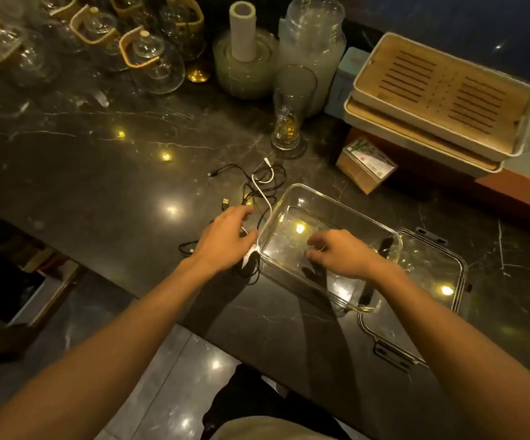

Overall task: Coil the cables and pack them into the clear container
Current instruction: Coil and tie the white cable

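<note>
On the dark marble counter [105, 160], just left of the clear container [336, 203], the cables [258, 182] lie as one loose tangle, a white one crossing several black ones, with plugs sticking out at the far and left edges. The likeliest trouble, as I judge it, is that lifting one lead drags the rest along, since they overlap; a dragged plug could also knock the tall glass [292, 109] standing just beyond the pile. A slack coil may spring open once dropped in, and a loop caught over the container's wall could tip or slide it toward the counter edge. The left hand [225, 239] reaches over the near end of the tangle, fingers loosely spread, touching or almost touching the white lead beside the container's left wall; whether it actually pinches anything I cannot tell. The right hand [339, 254] hovers over the container's open top, fingers loosely curled and holding nothing. Nothing is coiled or packed yet, and the lid [435, 268] lies on the counter to the right.
</note>
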`<state>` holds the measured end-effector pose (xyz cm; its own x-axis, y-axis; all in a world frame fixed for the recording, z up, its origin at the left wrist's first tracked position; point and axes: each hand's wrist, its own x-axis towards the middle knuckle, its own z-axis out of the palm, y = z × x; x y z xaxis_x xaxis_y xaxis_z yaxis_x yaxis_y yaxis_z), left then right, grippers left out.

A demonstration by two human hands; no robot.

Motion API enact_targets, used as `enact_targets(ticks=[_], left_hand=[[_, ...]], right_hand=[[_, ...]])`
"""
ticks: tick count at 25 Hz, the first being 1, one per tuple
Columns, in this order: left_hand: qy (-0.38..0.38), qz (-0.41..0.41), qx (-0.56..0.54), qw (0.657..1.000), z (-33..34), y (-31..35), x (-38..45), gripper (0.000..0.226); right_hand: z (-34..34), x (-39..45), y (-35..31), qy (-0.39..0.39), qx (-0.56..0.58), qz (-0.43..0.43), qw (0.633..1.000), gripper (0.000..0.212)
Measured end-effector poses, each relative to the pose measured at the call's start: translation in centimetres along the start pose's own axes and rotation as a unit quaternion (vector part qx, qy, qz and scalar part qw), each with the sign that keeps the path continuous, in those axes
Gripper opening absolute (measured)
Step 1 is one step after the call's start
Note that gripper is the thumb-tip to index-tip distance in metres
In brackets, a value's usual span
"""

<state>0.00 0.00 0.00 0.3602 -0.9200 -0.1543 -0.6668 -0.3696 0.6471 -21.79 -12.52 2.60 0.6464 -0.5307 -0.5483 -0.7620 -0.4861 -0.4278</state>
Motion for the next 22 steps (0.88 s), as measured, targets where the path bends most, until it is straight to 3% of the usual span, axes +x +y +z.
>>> enact_targets(ticks=[4,6,11,14,17,20,22], left_hand=[[-0.172,-0.052,-0.015,0.984,0.7,-2.0,0.2,0.048],[-0.206,-0.053,-0.018,0.977,1.4,-2.9,0.3,0.042],[-0.217,-0.036,-0.027,0.975,2.0,-3.6,0.4,0.046],[-0.215,-0.026,-0.041,0.975,2.0,-3.8,0.1,0.048],[-0.194,-0.02,-0.069,0.978,2.0,-4.3,-0.2,0.037],[-0.151,-0.033,-0.092,0.984,1.6,-4.8,-0.6,0.015],[-0.133,-0.048,-0.109,0.984,1.3,-5.2,-0.8,0.009]], right_hand=[[-1.0,1.0,-2.2,0.113,0.038,-0.015,0.993,0.028],[-1.4,1.5,-3.7,0.165,0.068,-0.034,0.983,0.025],[-2.1,3.8,-7.5,0.202,0.029,-0.072,0.976,0.025],[-1.9,6.1,-9.5,0.19,-0.135,-0.056,0.971,0.033],[-1.8,7.9,-11.1,0.193,-0.239,-0.029,0.951,0.035],[-1.2,9.0,-11.8,0.185,-0.245,-0.017,0.952,0.028],[-0.9,9.3,-11.8,0.177,-0.252,0.005,0.951,0.035]])
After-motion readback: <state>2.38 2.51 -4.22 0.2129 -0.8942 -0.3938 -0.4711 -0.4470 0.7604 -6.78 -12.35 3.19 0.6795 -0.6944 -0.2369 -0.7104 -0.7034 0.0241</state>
